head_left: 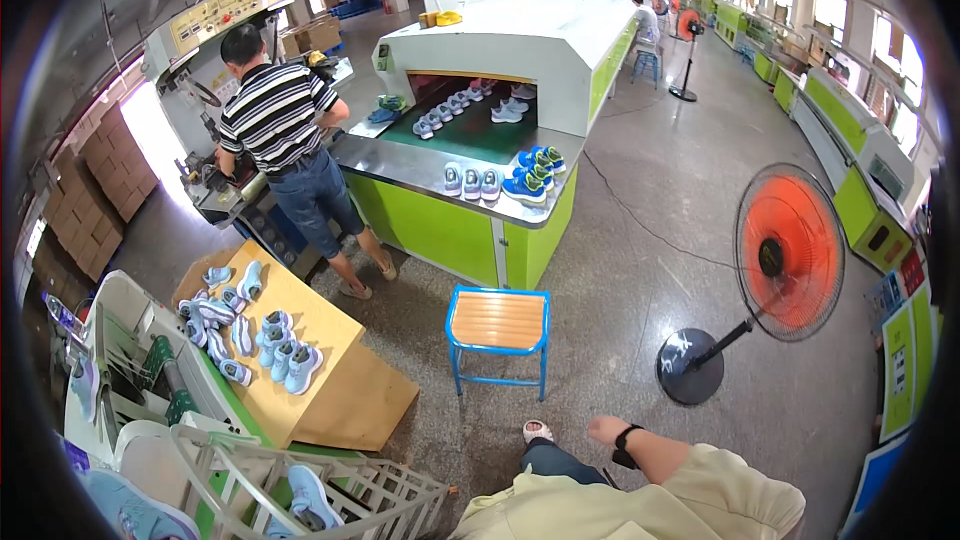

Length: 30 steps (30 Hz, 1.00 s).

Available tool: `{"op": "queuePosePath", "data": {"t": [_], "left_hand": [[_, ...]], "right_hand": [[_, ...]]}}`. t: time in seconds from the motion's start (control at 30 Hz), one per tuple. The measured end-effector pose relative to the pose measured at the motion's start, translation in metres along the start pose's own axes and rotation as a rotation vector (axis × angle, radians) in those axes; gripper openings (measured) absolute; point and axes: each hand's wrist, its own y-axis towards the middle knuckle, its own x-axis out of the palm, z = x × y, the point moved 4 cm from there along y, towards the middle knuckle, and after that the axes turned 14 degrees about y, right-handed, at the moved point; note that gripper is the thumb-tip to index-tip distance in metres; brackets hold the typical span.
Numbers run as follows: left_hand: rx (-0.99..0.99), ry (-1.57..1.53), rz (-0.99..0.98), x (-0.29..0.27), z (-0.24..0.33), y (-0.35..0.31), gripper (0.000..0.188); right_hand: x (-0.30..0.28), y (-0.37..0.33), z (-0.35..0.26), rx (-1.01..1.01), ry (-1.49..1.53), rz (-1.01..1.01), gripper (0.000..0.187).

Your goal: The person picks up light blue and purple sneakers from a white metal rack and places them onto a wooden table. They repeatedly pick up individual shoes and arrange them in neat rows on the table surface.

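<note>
My right hand (606,430) hangs in front of my body at the lower right, a dark watch on its wrist. It is small and its fingers are not distinct, so I cannot tell whether they are open or closed. Nothing visible is in it. My left hand is out of view. The nearest thing ahead is a stool (498,321) with a slatted wooden seat and blue frame. Light blue sneakers (303,368) stand on a wooden table (345,325) at the left. More sneakers (312,496) sit on a pale rack (395,500) at the lower left.
A green-and-white conveyor machine (420,225) stands ahead, with blue sneakers (530,178) on its front ledge. A person (285,120) in a striped shirt works beside it at another machine. An orange floor fan (790,252) stands right, its cable (655,225) across the floor.
</note>
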Motion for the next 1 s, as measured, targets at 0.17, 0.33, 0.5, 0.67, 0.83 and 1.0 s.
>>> {"op": "queuePosePath", "data": {"t": [0.17,0.33,0.5,0.67,0.83,1.0], "left_hand": [[0.476,0.03,-0.012,0.101,0.107,-0.055,0.093],[0.279,-0.241,-0.647,0.284,0.143,-0.15,0.069],[0.098,-0.065,-1.075,0.382,0.104,-0.233,0.094],[-0.526,-0.759,-1.395,0.436,0.058,-0.205,0.098],[-0.452,-0.307,-1.406,0.518,-0.048,-0.209,0.076],[-0.335,0.381,-1.11,0.532,-0.162,-0.176,0.071]], "right_hand": [[-0.086,0.051,-0.265,-0.633,0.291,-0.256,0.045],[-0.116,-0.003,-0.479,-1.156,0.963,-0.79,0.086],[-0.079,0.032,-0.492,-0.584,1.217,-0.799,0.098],[-0.083,0.086,-0.494,-0.33,1.207,-0.649,0.094],[-0.114,0.161,-0.479,-0.436,1.084,-0.18,0.08],[-0.132,0.188,-0.484,-0.363,1.07,0.023,0.071]]}}
